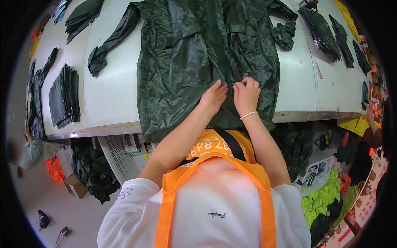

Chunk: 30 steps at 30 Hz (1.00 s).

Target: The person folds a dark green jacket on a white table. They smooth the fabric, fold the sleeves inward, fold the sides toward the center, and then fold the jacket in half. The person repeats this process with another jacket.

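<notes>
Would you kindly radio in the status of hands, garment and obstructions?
Left hand and right hand at front of dark green garment, grip unclear. Garment wrinkled across white table, sleeves out. No obstacle visible between hands.

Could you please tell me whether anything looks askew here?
Mildly: on the dark green garment, the right-side sleeve lies bunched, while the left-side sleeve stretches outward, so they look uneven. No spill stands out.
</notes>
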Each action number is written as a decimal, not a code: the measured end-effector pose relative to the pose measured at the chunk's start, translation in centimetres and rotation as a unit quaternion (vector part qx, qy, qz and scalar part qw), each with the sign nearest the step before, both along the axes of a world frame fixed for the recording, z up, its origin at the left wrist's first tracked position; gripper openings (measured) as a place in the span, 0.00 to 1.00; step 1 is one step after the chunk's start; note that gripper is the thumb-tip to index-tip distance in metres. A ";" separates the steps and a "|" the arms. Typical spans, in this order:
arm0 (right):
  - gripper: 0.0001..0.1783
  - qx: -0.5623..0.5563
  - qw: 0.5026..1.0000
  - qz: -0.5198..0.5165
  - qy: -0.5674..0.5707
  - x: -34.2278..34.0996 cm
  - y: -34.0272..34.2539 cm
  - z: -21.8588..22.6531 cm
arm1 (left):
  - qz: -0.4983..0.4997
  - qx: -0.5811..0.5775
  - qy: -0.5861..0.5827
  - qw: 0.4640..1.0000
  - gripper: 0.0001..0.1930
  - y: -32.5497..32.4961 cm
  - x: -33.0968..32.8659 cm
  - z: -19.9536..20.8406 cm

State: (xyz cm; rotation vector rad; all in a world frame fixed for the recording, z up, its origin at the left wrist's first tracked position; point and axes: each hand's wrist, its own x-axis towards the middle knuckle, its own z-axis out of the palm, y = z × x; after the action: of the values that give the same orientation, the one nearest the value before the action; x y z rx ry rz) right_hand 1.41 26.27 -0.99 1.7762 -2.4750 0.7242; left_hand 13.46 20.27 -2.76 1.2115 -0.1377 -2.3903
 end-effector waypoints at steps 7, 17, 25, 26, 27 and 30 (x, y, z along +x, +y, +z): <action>0.07 0.165 0.977 0.069 0.112 1.3 -0.9 0.2 | -0.016 0.002 0.007 1.000 0.21 0.7 -0.7 -0.3; 0.13 0.243 0.747 -0.142 -0.603 -0.5 -1.4 0.1 | 0.019 -0.009 0.022 1.000 0.19 0.9 -0.9 -1.8; 0.07 0.088 0.629 -0.225 -0.739 0.5 0.0 -1.1 | 0.042 -0.028 0.018 0.999 0.17 0.9 -0.5 -1.3; 0.07 0.080 0.615 -0.223 -0.752 0.5 0.1 -1.2 | 0.045 -0.025 0.033 0.998 0.17 0.8 -0.2 -1.7; 0.07 0.072 0.602 -0.220 -0.764 0.3 0.3 -1.5 | 0.048 -0.022 0.048 0.997 0.16 0.7 0.0 -1.9; 0.07 0.060 0.573 -0.212 -0.789 0.3 0.4 -1.1 | 0.057 -0.037 0.036 0.997 0.13 1.2 0.3 -1.3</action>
State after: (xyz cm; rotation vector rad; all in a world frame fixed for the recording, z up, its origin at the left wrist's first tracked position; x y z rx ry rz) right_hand 1.71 26.69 -2.10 -0.1383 -3.3044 2.9665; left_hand 13.80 21.47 -4.02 1.0690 -0.1301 -2.3064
